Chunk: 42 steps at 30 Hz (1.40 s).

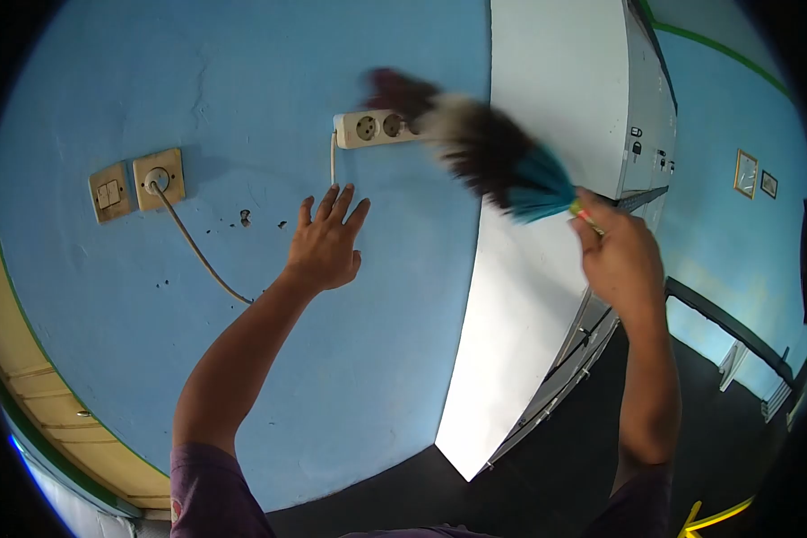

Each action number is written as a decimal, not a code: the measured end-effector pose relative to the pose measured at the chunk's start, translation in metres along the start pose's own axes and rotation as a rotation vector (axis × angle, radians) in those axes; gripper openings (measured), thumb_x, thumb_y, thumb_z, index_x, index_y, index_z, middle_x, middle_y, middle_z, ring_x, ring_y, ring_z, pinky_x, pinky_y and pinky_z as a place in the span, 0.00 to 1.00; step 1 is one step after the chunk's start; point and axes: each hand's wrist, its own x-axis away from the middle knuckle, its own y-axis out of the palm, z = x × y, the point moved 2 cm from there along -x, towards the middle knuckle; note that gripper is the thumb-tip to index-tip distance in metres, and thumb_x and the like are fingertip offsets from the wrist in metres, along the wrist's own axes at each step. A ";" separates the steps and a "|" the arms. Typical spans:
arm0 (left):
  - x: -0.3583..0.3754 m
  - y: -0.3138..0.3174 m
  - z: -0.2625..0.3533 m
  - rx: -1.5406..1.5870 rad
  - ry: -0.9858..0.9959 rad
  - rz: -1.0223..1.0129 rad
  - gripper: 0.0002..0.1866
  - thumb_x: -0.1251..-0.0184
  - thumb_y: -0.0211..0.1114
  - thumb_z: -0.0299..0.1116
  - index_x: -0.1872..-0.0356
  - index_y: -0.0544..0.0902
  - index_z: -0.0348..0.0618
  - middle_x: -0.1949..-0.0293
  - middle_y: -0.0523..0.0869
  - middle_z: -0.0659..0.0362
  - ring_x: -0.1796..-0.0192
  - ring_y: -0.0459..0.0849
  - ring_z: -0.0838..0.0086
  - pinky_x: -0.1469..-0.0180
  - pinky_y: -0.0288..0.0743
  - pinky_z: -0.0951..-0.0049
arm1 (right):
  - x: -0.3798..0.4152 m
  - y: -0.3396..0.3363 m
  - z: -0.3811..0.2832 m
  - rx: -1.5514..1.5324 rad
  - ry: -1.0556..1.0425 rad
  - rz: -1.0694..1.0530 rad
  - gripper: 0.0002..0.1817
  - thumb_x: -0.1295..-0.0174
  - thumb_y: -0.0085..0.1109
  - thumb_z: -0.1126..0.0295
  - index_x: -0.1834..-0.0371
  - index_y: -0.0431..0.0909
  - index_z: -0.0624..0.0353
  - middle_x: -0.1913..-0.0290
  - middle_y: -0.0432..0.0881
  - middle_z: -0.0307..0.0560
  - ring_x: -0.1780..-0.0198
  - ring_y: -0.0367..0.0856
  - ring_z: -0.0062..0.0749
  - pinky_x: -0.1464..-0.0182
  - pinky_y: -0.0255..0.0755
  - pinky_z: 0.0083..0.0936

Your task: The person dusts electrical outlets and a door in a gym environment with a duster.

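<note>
My right hand (620,249) grips the handle of a feather duster (498,148), raised at the right. Its feathers run from teal near the handle through dark brown and cream to a blurred dark red tip. The tip overlaps the right part of a white power strip (368,131) on the blue wall, hiding its far end. Just below the strip, my left hand (325,240) is spread with fingers pointing up, fingertips by the strip's cord (334,161).
Left on the wall are a light switch (109,193) and a socket (172,170) with a plugged-in cable (202,255). A tall white cabinet (529,296) stands against the wall at right. Two small picture frames (746,173) hang farther right. Dark floor (403,493) lies below.
</note>
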 end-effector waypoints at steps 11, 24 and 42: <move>0.008 0.005 -0.001 0.002 -0.065 -0.011 0.42 0.41 0.70 0.38 0.25 0.62 0.53 0.22 0.57 0.51 0.20 0.54 0.59 0.22 0.47 0.43 | 0.059 0.106 0.055 -0.513 0.153 -0.079 0.17 0.30 0.56 0.68 0.41 0.78 0.58 0.60 0.84 0.64 0.56 0.84 0.61 0.54 0.79 0.41; 0.018 0.005 0.006 -0.001 -0.057 -0.078 0.44 0.42 0.70 0.38 0.23 0.59 0.51 0.22 0.55 0.49 0.19 0.52 0.58 0.24 0.48 0.42 | 0.091 0.072 0.036 -0.441 0.003 -0.150 0.19 0.36 0.61 0.70 0.42 0.79 0.65 0.60 0.85 0.63 0.57 0.85 0.59 0.55 0.79 0.42; 0.035 0.008 0.005 0.065 -0.040 -0.055 0.45 0.43 0.71 0.38 0.23 0.59 0.49 0.22 0.55 0.47 0.19 0.51 0.55 0.24 0.46 0.39 | 0.091 0.076 0.023 -0.523 0.009 -0.180 0.17 0.34 0.60 0.69 0.44 0.80 0.66 0.58 0.86 0.62 0.56 0.87 0.56 0.55 0.80 0.40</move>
